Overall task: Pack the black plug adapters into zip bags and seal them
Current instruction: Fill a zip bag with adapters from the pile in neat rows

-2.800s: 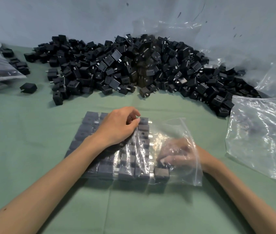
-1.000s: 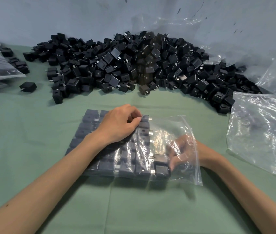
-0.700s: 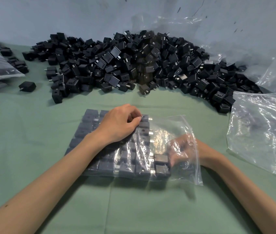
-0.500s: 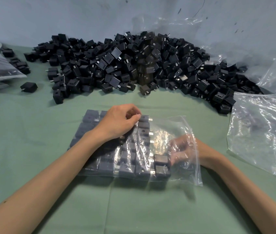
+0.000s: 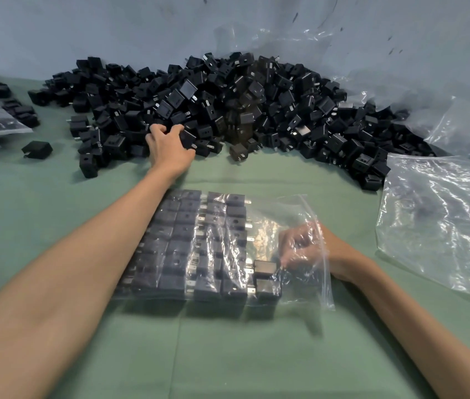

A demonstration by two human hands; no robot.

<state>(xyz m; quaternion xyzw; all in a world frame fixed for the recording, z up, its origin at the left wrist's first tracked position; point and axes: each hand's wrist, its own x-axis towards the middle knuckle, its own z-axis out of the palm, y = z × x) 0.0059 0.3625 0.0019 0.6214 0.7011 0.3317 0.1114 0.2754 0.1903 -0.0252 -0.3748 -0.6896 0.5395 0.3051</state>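
Gripping loose adapter (image 5: pixel 187 138) — left fingers (image 5: pixel 180 129) | right fingers (image 5: pixel 288 240) beside bagged adapter (image 5: pixel 265 267)

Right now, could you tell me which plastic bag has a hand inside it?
The centre zip bag, holding rows of adapters: only it has the right hand inside.

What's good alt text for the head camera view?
A person's left hand grips an adapter in a pile of black plug adapters, while the right hand is inside a partly filled zip bag on a green table.
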